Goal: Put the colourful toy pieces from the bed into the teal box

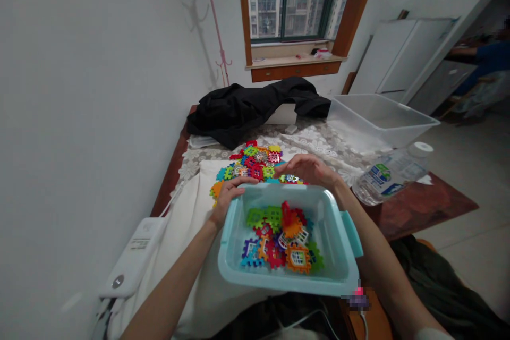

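Turquoise rigid plastic bin (pixel 338 271), partly filled with colourful interlocking plastic tiles (pixel 281 241), sits at the table's near edge. Left hand (pixel 228 196) and right hand (pixel 308 169) clasp its far rim. It looks light and stiff; the side handles offer surer grips.

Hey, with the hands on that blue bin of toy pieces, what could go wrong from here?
The teal bin sits at the table's near edge, so it may slip toward the lap and spill its plastic pieces. The right hand reaches over the loose pile and might scatter it. The water bottle lies on its side near the right forearm and might roll.
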Action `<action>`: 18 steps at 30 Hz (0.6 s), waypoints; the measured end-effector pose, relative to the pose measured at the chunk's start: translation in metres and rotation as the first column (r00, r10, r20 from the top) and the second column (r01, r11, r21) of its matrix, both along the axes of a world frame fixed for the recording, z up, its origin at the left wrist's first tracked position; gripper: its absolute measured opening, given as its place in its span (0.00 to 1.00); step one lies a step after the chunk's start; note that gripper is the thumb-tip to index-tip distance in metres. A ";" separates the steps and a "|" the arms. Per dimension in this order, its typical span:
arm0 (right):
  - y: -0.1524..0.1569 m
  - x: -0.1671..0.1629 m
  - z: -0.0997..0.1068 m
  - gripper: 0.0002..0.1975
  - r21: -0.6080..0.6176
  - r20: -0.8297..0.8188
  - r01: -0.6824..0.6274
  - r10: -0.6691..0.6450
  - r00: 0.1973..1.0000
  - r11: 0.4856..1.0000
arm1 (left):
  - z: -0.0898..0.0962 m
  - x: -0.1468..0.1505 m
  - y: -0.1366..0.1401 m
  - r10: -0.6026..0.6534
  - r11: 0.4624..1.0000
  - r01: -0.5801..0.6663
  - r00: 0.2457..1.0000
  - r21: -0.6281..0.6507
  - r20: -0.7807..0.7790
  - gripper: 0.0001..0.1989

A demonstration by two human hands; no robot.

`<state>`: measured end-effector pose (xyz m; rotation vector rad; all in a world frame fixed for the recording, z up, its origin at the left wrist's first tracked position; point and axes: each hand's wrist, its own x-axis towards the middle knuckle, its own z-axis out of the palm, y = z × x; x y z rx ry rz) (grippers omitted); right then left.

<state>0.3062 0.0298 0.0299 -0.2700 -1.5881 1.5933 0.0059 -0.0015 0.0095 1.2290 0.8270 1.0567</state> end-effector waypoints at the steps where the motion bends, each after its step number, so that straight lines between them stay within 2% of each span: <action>1: 0.005 0.001 -0.002 0.28 0.050 0.074 0.099 -0.102 0.992 0.994 | -0.001 0.000 0.000 -0.001 1.000 0.001 1.000 0.001 0.000 0.18; 2: 0.010 0.001 -0.005 0.25 0.121 0.179 0.208 -0.227 0.957 0.971 | -0.002 -0.001 0.000 -0.001 1.000 0.001 1.000 -0.003 0.001 0.18; 3: 0.016 0.001 -0.009 0.23 0.215 0.295 0.315 -0.369 0.881 0.924 | -0.003 -0.001 0.000 -0.003 1.000 0.003 1.000 -0.009 0.006 0.18; 4: 0.022 0.000 -0.015 0.21 0.332 0.396 0.392 -0.504 0.768 0.858 | -0.003 -0.001 0.000 -0.008 1.000 0.008 1.000 -0.014 0.014 0.18; 6: 0.031 -0.002 -0.028 0.26 0.564 0.502 0.405 -0.688 0.524 0.720 | -0.003 -0.001 0.000 -0.018 1.000 0.019 0.999 -0.017 0.030 0.18; 7: 0.034 -0.003 -0.035 0.32 0.644 0.518 0.363 -0.733 0.440 0.673 | -0.003 -0.001 0.000 -0.023 1.000 0.023 0.999 -0.015 0.033 0.18; 8: 0.035 -0.005 -0.042 0.38 0.692 0.533 0.310 -0.751 0.389 0.652 | -0.003 -0.001 0.000 -0.024 1.000 0.025 0.999 -0.013 0.034 0.18; 10: 0.037 -0.009 -0.054 0.45 0.724 0.572 0.216 -0.746 0.341 0.655 | -0.003 -0.001 0.000 -0.022 1.000 0.023 0.999 -0.014 0.027 0.18; 11: 0.037 -0.011 -0.059 0.44 0.725 0.593 0.181 -0.735 0.328 0.665 | -0.003 -0.001 0.000 -0.019 1.000 0.019 1.000 -0.013 0.024 0.18; 14: 0.038 -0.015 -0.065 0.34 0.729 0.625 0.084 -0.712 0.320 0.679 | -0.005 -0.002 0.001 -0.011 1.000 0.011 1.000 -0.010 0.019 0.19; 18: 0.038 -0.019 -0.060 0.16 0.759 0.600 0.066 -0.736 0.312 0.647 | -0.004 -0.002 0.001 -0.011 1.000 0.011 1.000 -0.022 0.018 0.19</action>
